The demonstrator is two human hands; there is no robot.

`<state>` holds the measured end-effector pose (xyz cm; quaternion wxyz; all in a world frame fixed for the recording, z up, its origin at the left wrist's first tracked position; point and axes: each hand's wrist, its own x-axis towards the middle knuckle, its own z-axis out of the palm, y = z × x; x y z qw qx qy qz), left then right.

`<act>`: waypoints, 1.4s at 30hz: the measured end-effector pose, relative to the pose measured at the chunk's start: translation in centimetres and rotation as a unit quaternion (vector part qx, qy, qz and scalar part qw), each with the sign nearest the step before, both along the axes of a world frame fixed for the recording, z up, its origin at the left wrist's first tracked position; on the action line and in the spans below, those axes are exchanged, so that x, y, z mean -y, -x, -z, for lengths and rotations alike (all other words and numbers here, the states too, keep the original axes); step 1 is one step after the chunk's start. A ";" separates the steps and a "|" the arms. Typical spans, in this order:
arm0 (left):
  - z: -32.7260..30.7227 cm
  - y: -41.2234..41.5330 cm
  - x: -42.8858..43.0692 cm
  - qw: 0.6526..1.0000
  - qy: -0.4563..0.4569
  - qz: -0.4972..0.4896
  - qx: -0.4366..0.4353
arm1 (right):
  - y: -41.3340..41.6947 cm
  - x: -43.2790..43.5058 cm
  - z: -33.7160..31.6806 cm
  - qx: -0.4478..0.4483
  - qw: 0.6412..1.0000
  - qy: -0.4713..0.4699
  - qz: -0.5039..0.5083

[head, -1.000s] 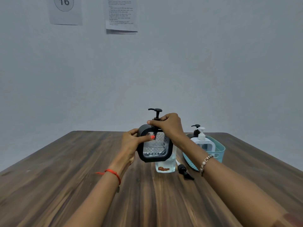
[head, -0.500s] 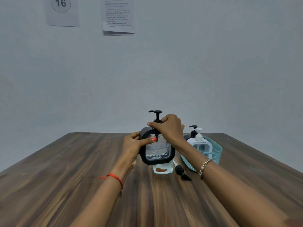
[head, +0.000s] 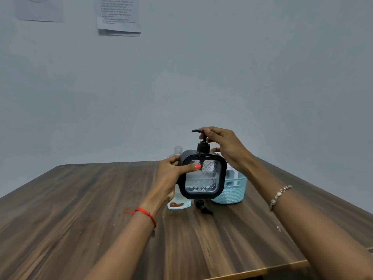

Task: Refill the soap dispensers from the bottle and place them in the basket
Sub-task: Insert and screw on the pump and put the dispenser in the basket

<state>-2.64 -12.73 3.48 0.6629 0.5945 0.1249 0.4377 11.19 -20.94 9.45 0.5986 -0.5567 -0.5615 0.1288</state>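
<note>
Dispenser: black square frame, clear diamond-cut window, held upright at centre of view, apparently raised off the surface. Left hand grips it from its 9 o'clock side, fingers wrapped behind the frame, thumb laid across the front window; thumbnail painted orange-red. Right hand sits at the dispenser's 1 o'clock, fingers curled, index finger and thumb pinching the head of the pump that stands in the dispenser's neck; spout points toward 9 o'clock. Lower fingers of that hand lie near the frame's top right corner; contact there cannot be told. Bottle: clear, uncapped, standing behind the dispenser toward its 8 o'clock; only the open neck and the base with a brown mark show, the rest hidden by the left hand. Spare pump: black, lying on the surface directly at the dispenser's 6 o'clock, just beside the bottle base. Basket: teal, woven pattern, at the dispenser's 4 o'clock, partly covered by the frame; a pale object stands inside, too hidden to identify. Red thread on left wrist, bead bracelet on right wrist. Two paper sheets on the wall at 11 o'clock of the view; print not legible.
</note>
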 end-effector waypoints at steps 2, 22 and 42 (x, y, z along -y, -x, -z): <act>0.0 -1.4 0.8 1.000 0.004 0.012 0.000 | -1.5 0.9 -0.1 -0.007 1.000 0.008 -0.012; -1.7 -13.1 -0.1 0.997 -0.071 -0.006 -0.029 | -14.7 3.5 1.5 0.022 0.998 0.055 0.020; 2.8 -15.2 -4.3 0.964 -0.180 -0.083 -0.179 | -18.2 -1.7 6.0 0.069 0.978 0.191 0.050</act>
